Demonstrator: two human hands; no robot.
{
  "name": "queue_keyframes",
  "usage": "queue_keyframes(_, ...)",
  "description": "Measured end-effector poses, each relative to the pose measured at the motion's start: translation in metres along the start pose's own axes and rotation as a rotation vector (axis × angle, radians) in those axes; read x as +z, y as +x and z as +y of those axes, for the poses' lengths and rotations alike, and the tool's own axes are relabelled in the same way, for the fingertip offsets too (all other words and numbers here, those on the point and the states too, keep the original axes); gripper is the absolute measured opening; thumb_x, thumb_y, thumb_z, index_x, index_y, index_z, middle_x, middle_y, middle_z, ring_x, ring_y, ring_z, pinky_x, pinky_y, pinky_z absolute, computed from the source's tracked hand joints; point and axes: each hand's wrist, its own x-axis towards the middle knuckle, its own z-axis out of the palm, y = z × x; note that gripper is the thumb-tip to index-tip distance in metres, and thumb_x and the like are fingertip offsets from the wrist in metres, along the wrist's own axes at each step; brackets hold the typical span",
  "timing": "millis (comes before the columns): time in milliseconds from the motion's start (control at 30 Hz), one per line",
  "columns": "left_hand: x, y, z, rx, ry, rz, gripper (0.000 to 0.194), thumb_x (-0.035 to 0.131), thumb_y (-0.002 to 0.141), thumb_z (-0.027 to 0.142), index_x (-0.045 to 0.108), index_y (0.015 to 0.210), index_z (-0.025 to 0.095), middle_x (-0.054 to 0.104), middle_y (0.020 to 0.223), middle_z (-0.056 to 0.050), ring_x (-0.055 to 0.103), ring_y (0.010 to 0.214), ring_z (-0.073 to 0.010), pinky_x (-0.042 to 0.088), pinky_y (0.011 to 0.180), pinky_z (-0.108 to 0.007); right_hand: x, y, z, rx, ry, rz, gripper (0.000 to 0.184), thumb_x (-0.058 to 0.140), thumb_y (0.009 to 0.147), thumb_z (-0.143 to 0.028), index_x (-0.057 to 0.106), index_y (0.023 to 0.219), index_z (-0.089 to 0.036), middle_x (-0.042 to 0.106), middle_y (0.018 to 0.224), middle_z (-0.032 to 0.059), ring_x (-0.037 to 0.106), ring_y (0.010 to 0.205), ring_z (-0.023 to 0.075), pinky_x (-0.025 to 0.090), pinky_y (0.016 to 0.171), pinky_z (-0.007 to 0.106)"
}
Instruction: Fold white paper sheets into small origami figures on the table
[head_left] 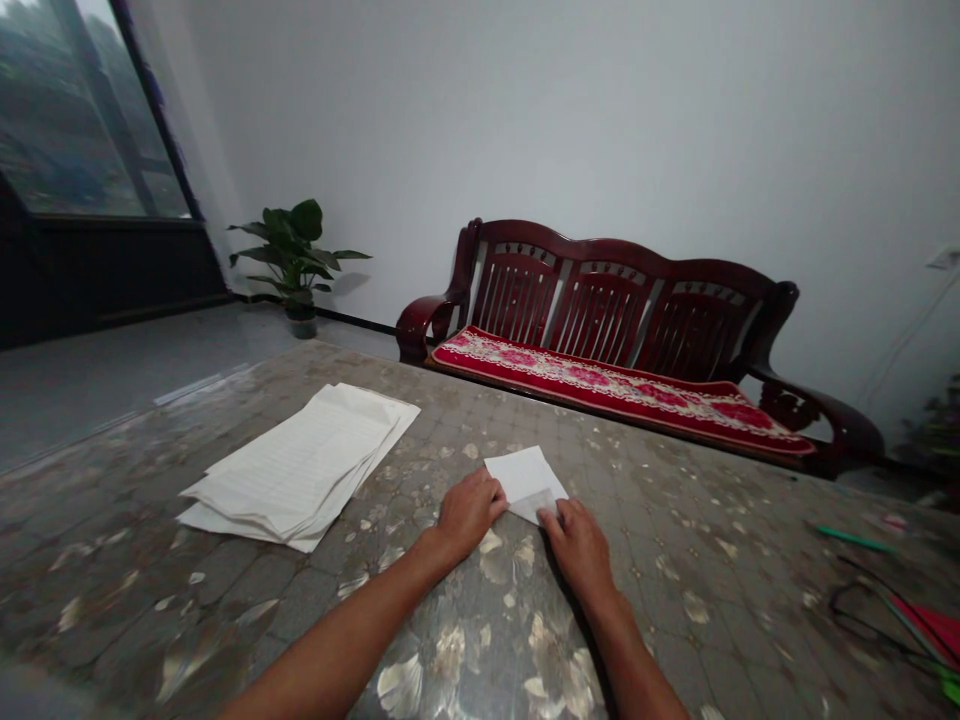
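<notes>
Lying left of the folded white paper [526, 482] is a stack of lined sheets [300, 465]. My left hand [470, 512] touches that paper's left edge, fingers narrow together; my right hand [576, 548] lies on its lower corner. I cannot tell if they grip. Far right of it are a green pen [855, 540] and red paper [930, 630]. No writing is readable.

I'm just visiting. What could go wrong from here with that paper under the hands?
The folded white paper lies under the fingers of the left hand and the right hand. It might slide on the glossy patterned table cover, leaving a crease crooked. The loose stack of lined paper sits nearby with uneven edges, so a careless sweep of the left arm could perhaps knock its sheets out of line.
</notes>
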Motion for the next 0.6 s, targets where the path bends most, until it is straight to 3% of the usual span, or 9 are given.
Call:
queue_keyframes(333, -0.007, 0.002, 0.016, -0.082, 0.124, -0.050, 0.016, 0.053, 0.088, 0.024, 0.067, 0.083, 0.019, 0.065, 0.097, -0.006, 0.060, 0.094, -0.0190, 0.042, 0.076, -0.027, -0.006, 0.002, -0.011, 0.011, -0.169, -0.027, 0.019, 0.049, 0.095, -0.035, 0.059, 0.090, -0.020, 0.067, 0.094, 0.0062, 0.061, 0.090, 0.0205, 0.034, 0.072, 0.028)
queue_keyframes(600, -0.003, 0.002, 0.019, -0.129, 0.133, -0.013, 0.013, 0.055, 0.086, 0.023, 0.067, 0.082, 0.019, 0.065, 0.095, -0.005, 0.061, 0.093, -0.0202, 0.042, 0.076, -0.029, -0.013, 0.008, -0.015, 0.032, -0.197, -0.085, 0.020, 0.048, 0.095, -0.035, 0.060, 0.092, -0.020, 0.069, 0.094, 0.0074, 0.063, 0.089, 0.0214, 0.034, 0.068, 0.028)
